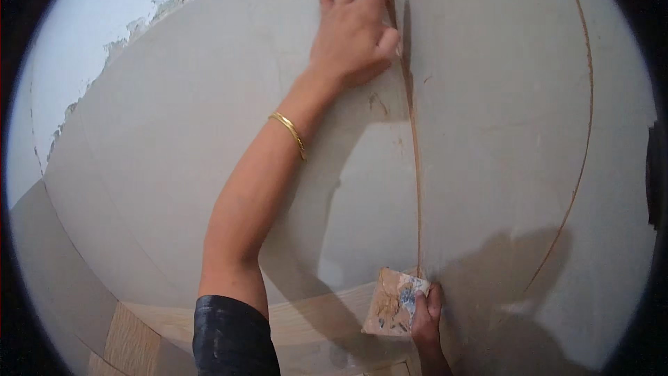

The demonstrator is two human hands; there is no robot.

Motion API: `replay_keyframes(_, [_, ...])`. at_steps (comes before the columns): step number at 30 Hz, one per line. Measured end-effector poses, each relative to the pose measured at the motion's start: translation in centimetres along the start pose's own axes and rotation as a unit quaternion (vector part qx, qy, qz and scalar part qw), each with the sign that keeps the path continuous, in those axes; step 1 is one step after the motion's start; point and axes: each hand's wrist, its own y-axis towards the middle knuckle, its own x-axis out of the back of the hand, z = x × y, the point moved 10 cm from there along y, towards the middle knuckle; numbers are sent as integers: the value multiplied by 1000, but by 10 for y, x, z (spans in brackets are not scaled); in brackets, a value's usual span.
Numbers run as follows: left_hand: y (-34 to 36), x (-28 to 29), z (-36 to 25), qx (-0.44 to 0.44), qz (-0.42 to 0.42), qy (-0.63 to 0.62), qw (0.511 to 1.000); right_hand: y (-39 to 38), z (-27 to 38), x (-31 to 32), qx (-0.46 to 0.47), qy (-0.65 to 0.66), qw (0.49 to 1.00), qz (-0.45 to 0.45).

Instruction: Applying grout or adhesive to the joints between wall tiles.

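My left hand [351, 35], slightly blurred, is raised at the top centre beside a brown-filled vertical seam [417, 181] in the grey wall [487, 111], its fingers bent and apart; a dark narrow shadow lies just right of it. A gold bangle [289, 132] circles that wrist. Low at centre right, my right hand [428, 313] grips a square board [393, 299] smeared with tan, white and blue-grey paste, thumb on its face. The board is beside the lower part of the seam.
A second thin brown line [590, 76] curves down the wall on the right. White plaster [62, 21] with a ragged edge borders the grey surface at the upper left, where a corner runs downward. Pale wood-grain panels [132, 334] cross the bottom.
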Motion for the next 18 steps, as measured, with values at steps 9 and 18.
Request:
replay_keyframes(9, [-82, 1, -44, 82, -12, -149, 985, -3, 15, -2, 42, -86, 995, 16])
replay_keyframes(18, [-63, 84, 50, 149, -213, -111, 959, 1, 4, 7, -31, -97, 995, -21])
